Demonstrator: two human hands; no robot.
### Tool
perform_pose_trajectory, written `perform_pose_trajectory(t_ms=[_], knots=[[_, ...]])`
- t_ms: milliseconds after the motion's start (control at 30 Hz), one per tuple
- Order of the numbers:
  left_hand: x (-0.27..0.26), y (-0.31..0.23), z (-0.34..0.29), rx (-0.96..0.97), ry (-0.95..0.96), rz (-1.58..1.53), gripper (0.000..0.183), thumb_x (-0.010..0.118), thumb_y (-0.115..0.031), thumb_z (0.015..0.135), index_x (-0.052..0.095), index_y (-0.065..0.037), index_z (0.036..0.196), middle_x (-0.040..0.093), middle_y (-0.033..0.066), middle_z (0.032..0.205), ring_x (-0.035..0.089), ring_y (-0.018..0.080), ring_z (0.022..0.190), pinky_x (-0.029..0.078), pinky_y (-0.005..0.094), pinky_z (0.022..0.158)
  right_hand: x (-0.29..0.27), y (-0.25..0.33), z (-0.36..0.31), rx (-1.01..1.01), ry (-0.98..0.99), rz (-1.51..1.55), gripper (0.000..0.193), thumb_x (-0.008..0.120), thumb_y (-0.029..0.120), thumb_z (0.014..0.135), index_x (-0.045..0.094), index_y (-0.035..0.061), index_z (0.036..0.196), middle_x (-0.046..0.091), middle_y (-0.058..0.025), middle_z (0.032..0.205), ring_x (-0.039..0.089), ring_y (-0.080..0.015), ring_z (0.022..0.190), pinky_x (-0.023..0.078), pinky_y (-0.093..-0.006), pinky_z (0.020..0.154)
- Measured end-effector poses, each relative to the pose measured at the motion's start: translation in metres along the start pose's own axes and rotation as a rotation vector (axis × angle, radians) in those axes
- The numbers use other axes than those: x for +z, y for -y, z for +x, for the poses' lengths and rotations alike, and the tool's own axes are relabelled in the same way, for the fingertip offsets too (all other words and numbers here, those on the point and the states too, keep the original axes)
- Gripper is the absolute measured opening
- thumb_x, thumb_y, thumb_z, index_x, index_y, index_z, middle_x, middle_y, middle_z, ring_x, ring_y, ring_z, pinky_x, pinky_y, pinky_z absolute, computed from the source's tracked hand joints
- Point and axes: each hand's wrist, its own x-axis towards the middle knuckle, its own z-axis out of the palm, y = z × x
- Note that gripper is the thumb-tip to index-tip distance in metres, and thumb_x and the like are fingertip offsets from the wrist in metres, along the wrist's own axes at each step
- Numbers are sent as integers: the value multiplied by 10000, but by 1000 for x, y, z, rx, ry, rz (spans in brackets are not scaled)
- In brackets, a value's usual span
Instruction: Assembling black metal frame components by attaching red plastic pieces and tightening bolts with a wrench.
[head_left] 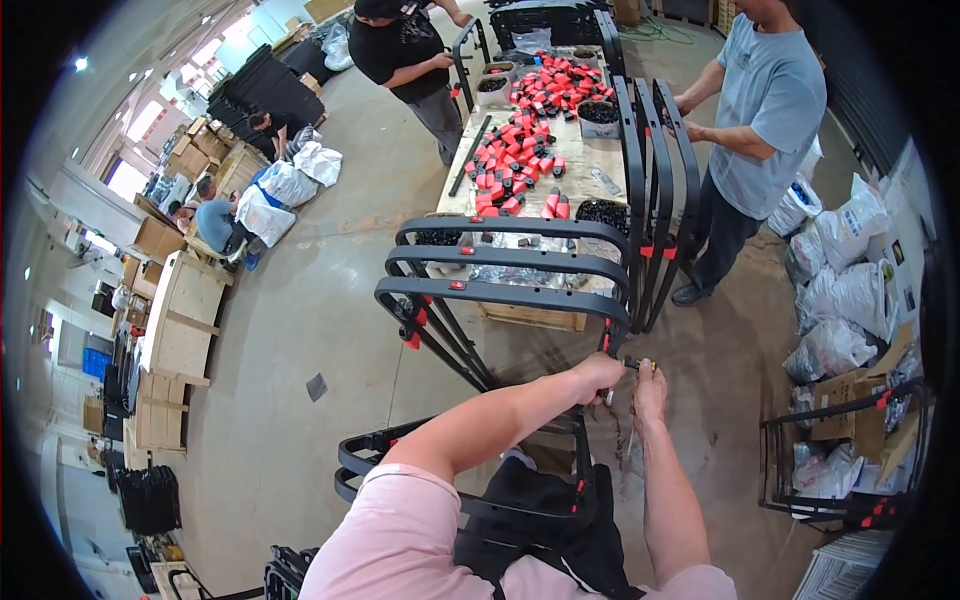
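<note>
A small black-and-yellow piece (646, 366) sits in my right hand (650, 396), pinched; beside it my left hand (600, 376) is clenched, contents hidden. I seem mid-handling, which calls for steady fingers. Farther, leftward, stands a black tubular frame (520, 294), then the tabletop (580, 165).

The dark, yellow-marked piece (643, 366) at the left hand (598, 374) and right hand (650, 395) is too small to identify, and the fingers partly cover it. The left forearm (510, 419) hides part of the low black frame (535, 517). Upright black frames (500, 258) block the near end of the counter (575, 170). The upper edge crops the head of the co-worker in grey-blue (775, 110). What the distant seated people (214, 218) handle is too small to tell.
</note>
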Motion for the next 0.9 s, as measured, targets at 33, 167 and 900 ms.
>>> perform_pose_trajectory(t_ms=[33, 167, 900], knots=[[-11, 24, 24, 146, -128, 78, 135, 614, -193, 969, 613, -95, 876, 512, 29, 648, 468, 161, 535, 320, 373, 447, 17, 11, -3, -4, 29, -9, 324, 509, 409, 1097, 522, 123, 944, 421, 46, 595, 359, -90, 406, 269, -303, 361], [6, 15, 9, 286, -97, 340, 330, 609, -54, 813, 649, 115, 1093, 723, 295, 1059, 745, 386, 962, 585, 451, 783, -7, 6, 8, -23, -27, 56, 345, 543, 391, 1072, 609, 59, 1009, 537, -9, 736, 486, -104, 550, 402, -332, 484], [17, 64, -13, 551, -485, 699, 775, 516, -235, 1031, 81, -116, 1661, 714, 323, 1041, 699, 508, 911, 537, 586, 827, 6, 42, -18, 203, 61, 132, 452, 509, 469, 1084, 575, 41, 956, 514, -19, 676, 442, -132, 457, 357, -341, 395]])
